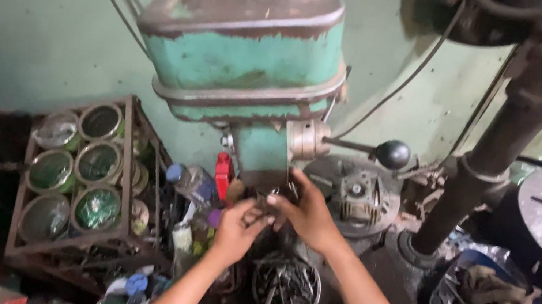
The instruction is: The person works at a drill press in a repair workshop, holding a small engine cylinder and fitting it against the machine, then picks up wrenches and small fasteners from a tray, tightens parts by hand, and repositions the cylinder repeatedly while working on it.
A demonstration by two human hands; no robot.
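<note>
- Worn green-painted metal drill press head (244,51) fills 12 o'clock of the view; its spindle end, the thing being worked on, sits just under the head at centre, mostly hidden behind both hands.
- Left hand (236,229) is raised from 6 o'clock, fingers curled up toward the spindle end and apparently touching it; whether they pinch anything there I cannot tell.
- Right hand (308,214) comes in from 5 o'clock, fingers bent and closed around the same spot, just touching the left hand's fingertips.
- Spindle long axis probably runs vertical, pointing down at the round dark metal bowl of loose bits (285,288) below.
- Handling judgement: steel, stiff, heavy, likely greasy and slippery; best gripped around its cylindrical body, not the tip.
- Black ball-ended feed lever (392,153) sticks out toward 3 o'clock, untouched.
- Rusty metal rack of round green-lidded tins (77,177) stands at 9 o'clock.
</note>
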